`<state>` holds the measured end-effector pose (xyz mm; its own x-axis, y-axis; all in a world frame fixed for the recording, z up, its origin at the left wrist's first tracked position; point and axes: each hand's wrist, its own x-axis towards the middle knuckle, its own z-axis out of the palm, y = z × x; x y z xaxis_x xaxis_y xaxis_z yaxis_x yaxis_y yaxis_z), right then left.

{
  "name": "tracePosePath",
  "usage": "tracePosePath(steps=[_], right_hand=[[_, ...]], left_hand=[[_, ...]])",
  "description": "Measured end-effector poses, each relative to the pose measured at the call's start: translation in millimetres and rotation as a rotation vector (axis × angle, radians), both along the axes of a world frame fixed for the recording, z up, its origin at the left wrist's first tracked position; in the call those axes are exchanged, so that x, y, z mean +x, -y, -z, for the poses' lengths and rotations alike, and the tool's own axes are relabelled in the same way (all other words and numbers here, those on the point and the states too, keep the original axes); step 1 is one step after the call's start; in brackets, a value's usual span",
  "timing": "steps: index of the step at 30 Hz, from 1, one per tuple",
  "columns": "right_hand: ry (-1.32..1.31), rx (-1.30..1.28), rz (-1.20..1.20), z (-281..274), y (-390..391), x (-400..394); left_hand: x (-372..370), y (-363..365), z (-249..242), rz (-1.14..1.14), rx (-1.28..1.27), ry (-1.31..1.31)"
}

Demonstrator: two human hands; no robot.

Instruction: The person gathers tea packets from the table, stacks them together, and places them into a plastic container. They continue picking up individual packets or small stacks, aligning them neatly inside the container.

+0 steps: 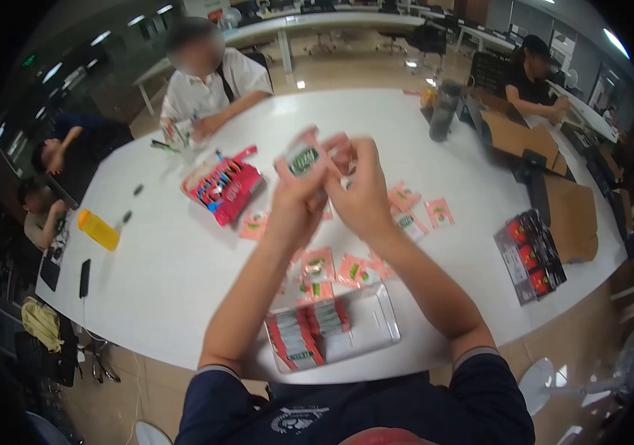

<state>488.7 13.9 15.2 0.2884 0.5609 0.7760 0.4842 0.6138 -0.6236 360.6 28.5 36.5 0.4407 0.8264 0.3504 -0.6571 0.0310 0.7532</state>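
Above the middle of the table, a small pink packet with a green-and-white label (304,160) is held up between my two hands. My left hand (303,202) pinches it from below, thumb against its lower edge. Bent fingers of my right hand (361,189) grip its right side, hiding that part. Beneath my forearms lie several loose pink packets (317,265), more of them to the right. Nearest my body, a white tray (380,315) holds rows of red-and-green packets (298,343) standing close together on its left side.
Left of my hands lies a bright pink snack bag (224,187). A yellow bottle (99,230), a black phone (84,278), a dark tumbler (444,111), open cardboard boxes (565,215) and a black-red package (530,257) surround the work area. A person in white (213,89) sits opposite.
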Motion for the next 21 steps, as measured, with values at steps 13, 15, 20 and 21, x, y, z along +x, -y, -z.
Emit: tracePosePath(steps=[13, 15, 20, 21], right_hand=[[0.919, -1.427, -0.186, -2.1, 37.5, 114.8], [0.978, -1.356, -0.292, 50.1, 26.1, 118.7], [1.091, -1.442, -0.293, 39.6, 27.0, 89.8], [1.095, -1.453, -0.303, 38.3, 25.1, 91.5]], left_hand=[[-54.8, -50.5, -2.3, 0.335, -0.098, 0.447], [-54.5, -50.1, -2.5, 0.321, -0.108, 0.440], [-54.2, -46.3, -4.5, 0.282, -0.122, 0.409], [-54.0, -46.6, -3.3, 0.297, -0.106, 0.403]])
